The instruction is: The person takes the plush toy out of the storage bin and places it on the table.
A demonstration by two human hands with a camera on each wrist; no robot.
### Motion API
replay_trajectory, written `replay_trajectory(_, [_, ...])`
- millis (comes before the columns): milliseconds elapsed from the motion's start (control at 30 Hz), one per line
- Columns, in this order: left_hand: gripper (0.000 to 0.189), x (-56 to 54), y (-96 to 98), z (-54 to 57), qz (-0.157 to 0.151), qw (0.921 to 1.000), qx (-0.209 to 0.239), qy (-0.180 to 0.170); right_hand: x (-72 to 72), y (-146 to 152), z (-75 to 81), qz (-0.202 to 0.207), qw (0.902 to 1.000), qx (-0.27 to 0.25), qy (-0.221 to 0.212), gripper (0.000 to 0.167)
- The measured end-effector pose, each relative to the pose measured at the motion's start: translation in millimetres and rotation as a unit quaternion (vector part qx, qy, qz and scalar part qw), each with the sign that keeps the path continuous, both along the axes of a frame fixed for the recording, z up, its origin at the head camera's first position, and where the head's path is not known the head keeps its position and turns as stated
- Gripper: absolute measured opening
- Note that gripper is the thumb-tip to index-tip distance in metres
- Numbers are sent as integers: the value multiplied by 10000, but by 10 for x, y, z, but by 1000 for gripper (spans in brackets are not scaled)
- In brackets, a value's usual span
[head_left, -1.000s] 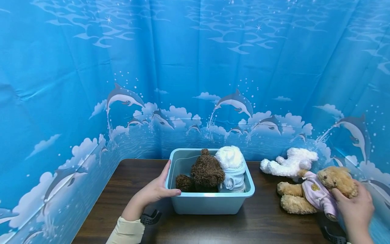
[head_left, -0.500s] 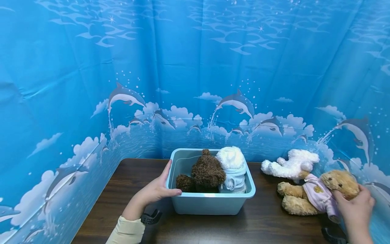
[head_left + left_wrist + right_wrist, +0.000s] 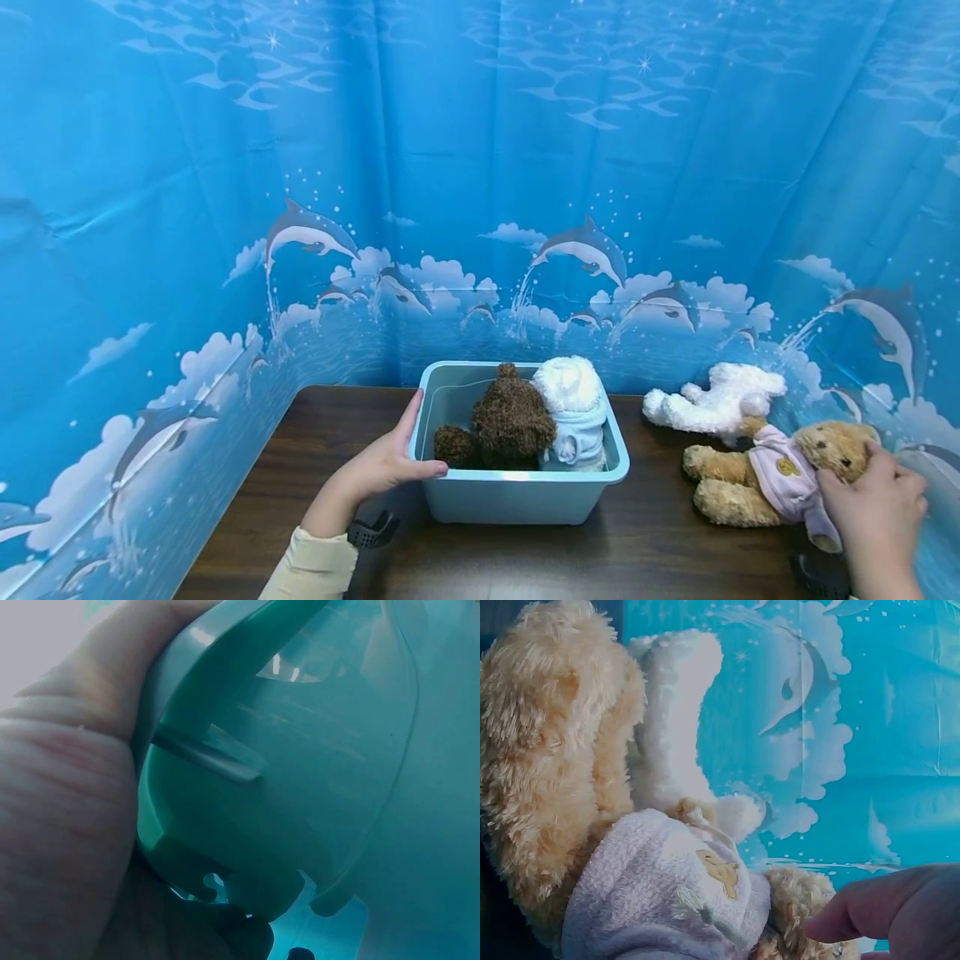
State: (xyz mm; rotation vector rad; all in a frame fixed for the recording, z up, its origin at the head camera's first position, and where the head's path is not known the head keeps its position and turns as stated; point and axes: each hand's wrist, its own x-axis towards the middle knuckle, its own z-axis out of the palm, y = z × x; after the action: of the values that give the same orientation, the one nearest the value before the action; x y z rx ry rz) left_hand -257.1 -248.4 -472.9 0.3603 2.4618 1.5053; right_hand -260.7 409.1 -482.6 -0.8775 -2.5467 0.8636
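Tan bear lies on R side of bench, head gripped by R hand; white toy lies just behind; L hand, well apart from R, is clamped on L side of blue bin, thumb on front rim; brown toy & white-headed toy sit side by side in bin.

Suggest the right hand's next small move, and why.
Probably lift the tan bear slightly off the table: the right hand grips its head, while the left hand holds the tub, which already contains a brown toy and a white toy in blue.
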Motion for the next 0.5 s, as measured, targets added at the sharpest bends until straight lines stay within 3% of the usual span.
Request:
replay_trajectory(300, [138, -17, -10, 25, 38, 10000, 64, 24, 3, -54, 84, 151, 9993, 353, -10, 85])
replay_trajectory(500, [137, -7, -10, -8, 23, 10000, 30, 8, 218, -418, 479, 831, 9907, 964, 490, 71])
